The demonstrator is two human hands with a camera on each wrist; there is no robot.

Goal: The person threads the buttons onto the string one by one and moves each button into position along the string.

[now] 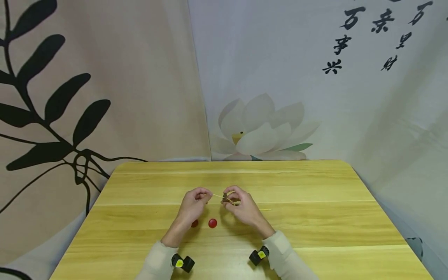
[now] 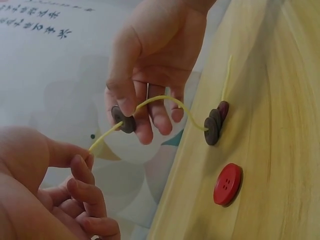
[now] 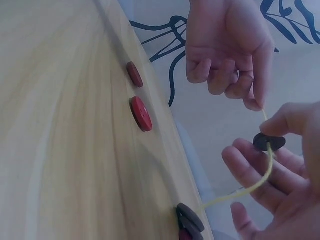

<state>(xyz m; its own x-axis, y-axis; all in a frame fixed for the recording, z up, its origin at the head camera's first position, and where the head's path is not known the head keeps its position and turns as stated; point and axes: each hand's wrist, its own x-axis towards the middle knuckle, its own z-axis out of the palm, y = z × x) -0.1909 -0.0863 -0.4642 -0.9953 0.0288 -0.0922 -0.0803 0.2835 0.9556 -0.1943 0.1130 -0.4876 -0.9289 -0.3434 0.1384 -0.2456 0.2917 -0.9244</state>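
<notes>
My left hand (image 1: 193,203) pinches the end of a yellow cord (image 2: 104,136) between thumb and forefinger. My right hand (image 1: 244,206) holds a dark brown button (image 2: 123,120) between thumb and fingers, and the cord runs through it. Past that button the cord curves down to several threaded buttons (image 2: 212,131), dark brown and dark red, at the table, with a tail of cord beyond them. A loose red button (image 1: 212,223) with holes lies on the table below the hands. Another red button (image 3: 134,74) lies near it, partly hidden by my left wrist in the head view.
The wooden table (image 1: 315,217) extends to both sides of the hands. Behind it hang a beige curtain (image 1: 150,97) and a pale curtain (image 1: 350,116) printed with a lotus and characters. A small black camera is strapped on each wrist.
</notes>
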